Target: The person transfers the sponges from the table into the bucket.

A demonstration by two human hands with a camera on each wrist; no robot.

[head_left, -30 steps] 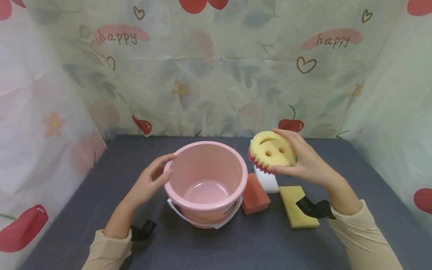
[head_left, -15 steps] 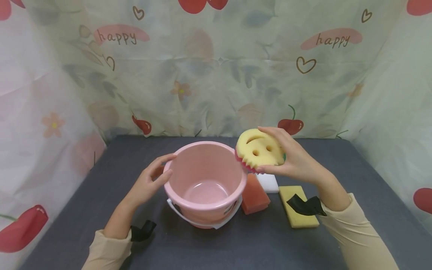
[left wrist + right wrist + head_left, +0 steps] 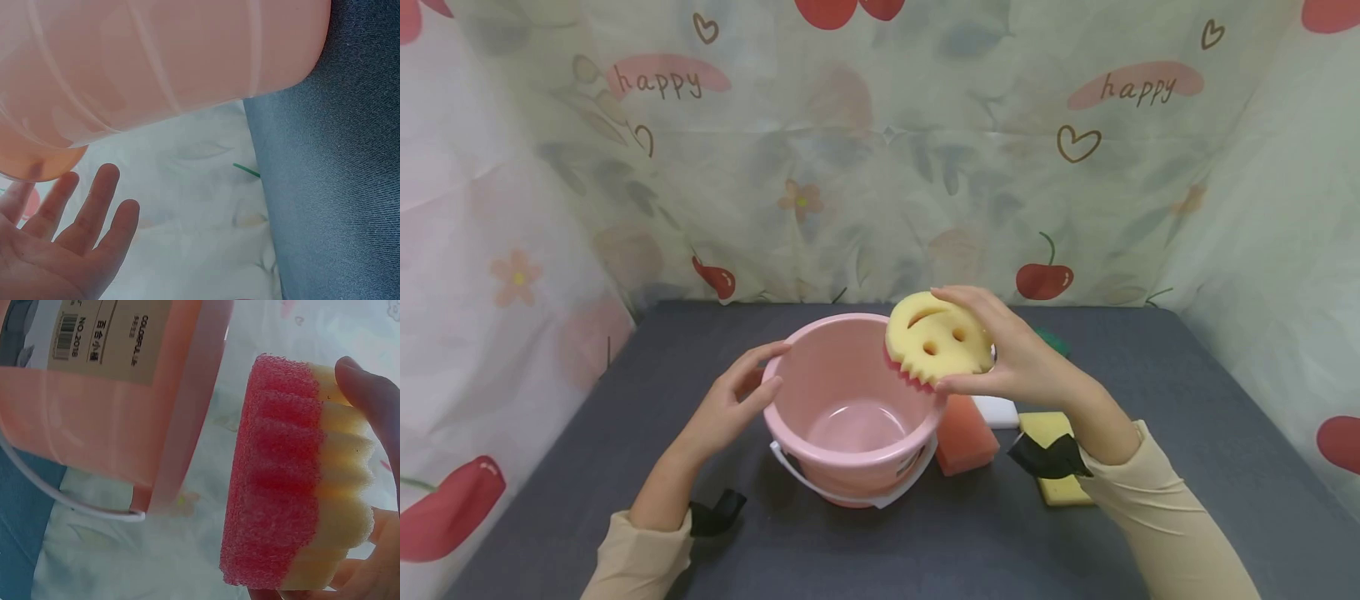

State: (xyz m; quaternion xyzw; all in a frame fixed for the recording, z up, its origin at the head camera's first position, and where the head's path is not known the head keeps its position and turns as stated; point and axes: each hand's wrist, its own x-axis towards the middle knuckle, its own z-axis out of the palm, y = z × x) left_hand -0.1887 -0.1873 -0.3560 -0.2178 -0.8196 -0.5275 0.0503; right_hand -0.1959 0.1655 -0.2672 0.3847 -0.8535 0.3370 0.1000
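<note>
Apparently to steady the bucket (image 3: pixel 842 480), the left hand (image 3: pixel 730 398) sits at its rim (image 3: pixel 850 459), fingers loose and unclenched; which fingertips actually touch is hard to tell. The right hand (image 3: pixel 1026 354) pinches the sponge (image 3: pixel 942 333) edge to edge, thumb and fingers spread wide, holding it raised at the bucket's right side, just apart.

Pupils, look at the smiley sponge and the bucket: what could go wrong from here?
The smiley sponge is held by its edges in the right hand, so it might slip and drop outside the bucket.

The left hand only touches near the rim, so a knock could perhaps shift the bucket.
</note>
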